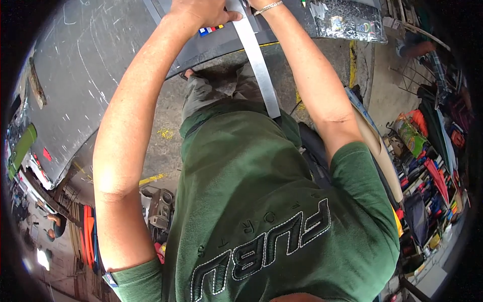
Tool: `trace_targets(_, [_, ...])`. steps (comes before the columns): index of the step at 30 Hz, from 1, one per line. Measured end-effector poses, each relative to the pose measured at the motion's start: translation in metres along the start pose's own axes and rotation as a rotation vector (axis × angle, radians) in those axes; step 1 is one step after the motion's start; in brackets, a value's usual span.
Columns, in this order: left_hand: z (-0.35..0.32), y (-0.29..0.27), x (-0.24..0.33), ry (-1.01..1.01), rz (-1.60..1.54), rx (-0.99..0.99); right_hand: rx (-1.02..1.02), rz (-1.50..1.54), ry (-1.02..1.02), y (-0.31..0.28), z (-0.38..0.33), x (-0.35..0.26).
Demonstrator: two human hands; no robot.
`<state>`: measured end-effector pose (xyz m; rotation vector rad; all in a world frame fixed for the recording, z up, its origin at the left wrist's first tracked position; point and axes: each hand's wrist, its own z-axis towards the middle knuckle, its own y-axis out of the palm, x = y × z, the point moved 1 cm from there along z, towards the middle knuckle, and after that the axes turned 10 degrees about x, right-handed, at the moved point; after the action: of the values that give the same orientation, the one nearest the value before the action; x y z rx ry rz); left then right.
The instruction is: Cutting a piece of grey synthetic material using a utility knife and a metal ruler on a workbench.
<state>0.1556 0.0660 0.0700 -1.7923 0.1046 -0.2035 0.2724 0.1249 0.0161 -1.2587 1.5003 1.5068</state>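
A long silver-grey flat strip [254, 55] with a dark end runs from between my hands over the table's near edge toward my waist. It looks like a metal straightedge. My left hand [202, 11] lies at the strip's upper part, its thumb across it; the top of the picture cuts off the other fingers. On the right of the strip, my right hand [258, 4] shows only near the wrist, under a bracelet [269, 7]. What its fingers do is hidden. Beneath the left hand is a small multicoloured patch [210, 31] on the dark sheet.
A scratched dark table [75, 65] spreads across the upper left. Clear plastic wrapping [347, 22] covers its right part. Piles of coloured goods [427, 176] stand at the far right. A grey metal machine part [161, 207] sits on the floor by my left elbow.
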Motion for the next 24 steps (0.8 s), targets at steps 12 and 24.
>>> trace_targets(12, [0.002,0.141,-0.071,0.112,0.191,0.641,0.061,-0.188,-0.003,0.052,-0.003,-0.005])
trace_targets(24, [-0.004,-0.001,-0.005,-0.051,-0.019,-0.048,0.011,-0.124,-0.075,0.016,0.007,0.009])
